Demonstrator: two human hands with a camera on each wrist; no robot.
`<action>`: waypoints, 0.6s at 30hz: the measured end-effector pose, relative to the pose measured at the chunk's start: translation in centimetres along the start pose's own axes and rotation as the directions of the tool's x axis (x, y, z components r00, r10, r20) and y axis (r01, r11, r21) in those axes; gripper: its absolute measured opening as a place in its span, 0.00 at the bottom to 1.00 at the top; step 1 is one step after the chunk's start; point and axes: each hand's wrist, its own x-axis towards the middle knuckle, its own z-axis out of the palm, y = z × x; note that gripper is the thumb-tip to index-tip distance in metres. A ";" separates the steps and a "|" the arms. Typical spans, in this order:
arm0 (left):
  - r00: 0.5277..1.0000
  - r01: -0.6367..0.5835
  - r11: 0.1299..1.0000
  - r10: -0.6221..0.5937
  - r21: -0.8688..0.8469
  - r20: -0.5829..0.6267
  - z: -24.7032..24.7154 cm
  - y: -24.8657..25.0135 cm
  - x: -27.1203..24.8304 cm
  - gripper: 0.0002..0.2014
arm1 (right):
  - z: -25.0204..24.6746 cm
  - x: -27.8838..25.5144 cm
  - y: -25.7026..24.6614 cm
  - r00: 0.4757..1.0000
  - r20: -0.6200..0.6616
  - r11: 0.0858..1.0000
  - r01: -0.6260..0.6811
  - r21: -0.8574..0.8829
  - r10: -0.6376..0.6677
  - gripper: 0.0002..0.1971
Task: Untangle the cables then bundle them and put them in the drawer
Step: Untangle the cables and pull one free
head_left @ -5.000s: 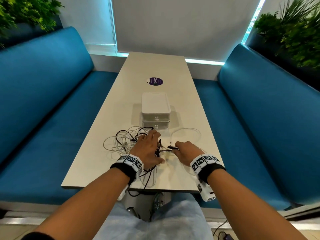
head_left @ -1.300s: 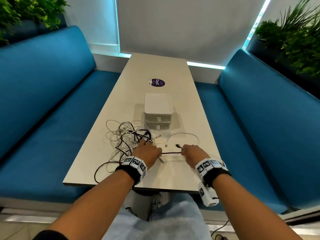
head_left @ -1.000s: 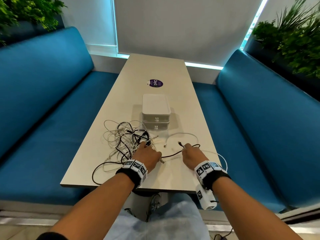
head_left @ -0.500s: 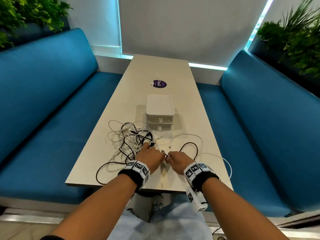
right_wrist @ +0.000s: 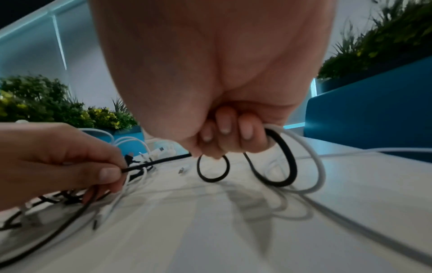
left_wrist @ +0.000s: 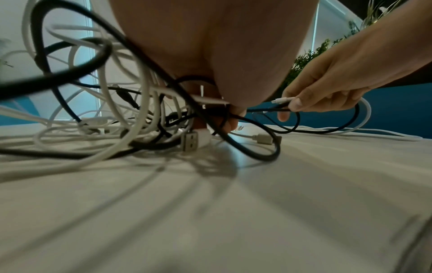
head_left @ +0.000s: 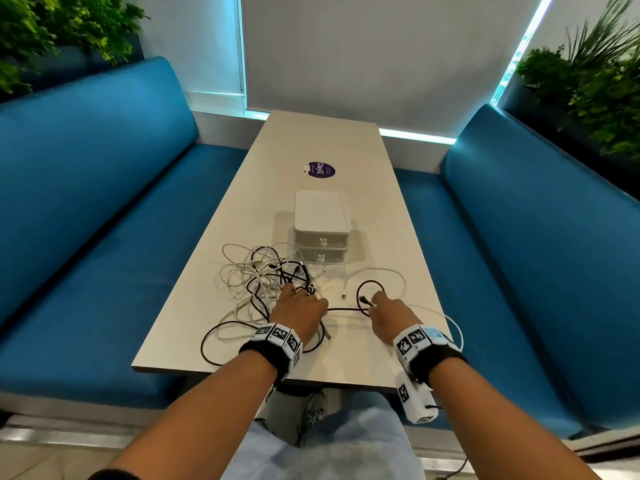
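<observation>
A tangle of black and white cables [head_left: 263, 282] lies on the pale table [head_left: 311, 143], left of the middle. My left hand [head_left: 301, 310] rests at the tangle's near right edge and pinches a black cable [head_left: 343, 309] between thumb and finger [right_wrist: 110, 173]. That cable runs straight across to my right hand [head_left: 388, 313], whose curled fingers [right_wrist: 224, 133] hold its black loops [right_wrist: 211, 180] together with a white cable [right_wrist: 320, 166]. The white two-drawer box [head_left: 322, 216] stands behind the tangle, both drawers closed.
A white USB plug [left_wrist: 194, 140] lies on the table under my left hand. A purple sticker [head_left: 321, 169] sits further back on the table. Blue benches [head_left: 104, 220] run along both sides, with plants behind them. The table's near edge is just below my wrists.
Half a second ago my hands met at the middle. They have now drawn apart, the right one moving right, and the black cable is stretched between them.
</observation>
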 end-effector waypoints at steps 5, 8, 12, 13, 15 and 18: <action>0.998 0.012 1.000 -0.013 0.010 0.054 -0.6 0.2 0.1 0.05 | 0.4 -0.6 -2.6 0.973 -0.167 0.980 0.177 0.094 -0.160 0.15; 0.997 0.005 1.000 -0.005 -0.002 0.074 -1.2 0.4 0.1 0.06 | 1.1 -1.0 -4.5 0.964 -0.114 0.965 0.251 0.078 -0.241 0.13; 0.998 0.029 0.999 -0.028 -0.021 0.050 -2.1 0.6 -0.1 0.12 | 2.1 -0.7 -5.6 0.980 -0.025 0.979 0.201 0.040 -0.200 0.14; 0.998 0.047 0.999 -0.046 -0.013 0.038 -2.1 0.6 -0.1 0.12 | 2.1 -0.4 -5.6 0.983 -0.023 0.982 0.186 0.039 -0.185 0.13; 0.997 0.067 0.998 -0.067 -0.006 0.038 -2.0 0.7 -0.1 0.09 | 2.0 -0.2 -5.5 0.986 -0.017 0.985 0.169 0.035 -0.168 0.13; 0.998 0.060 0.998 -0.060 0.010 0.027 -1.6 0.7 0.0 0.07 | 1.3 -0.2 -4.6 0.983 -0.037 0.984 0.177 -0.023 -0.178 0.12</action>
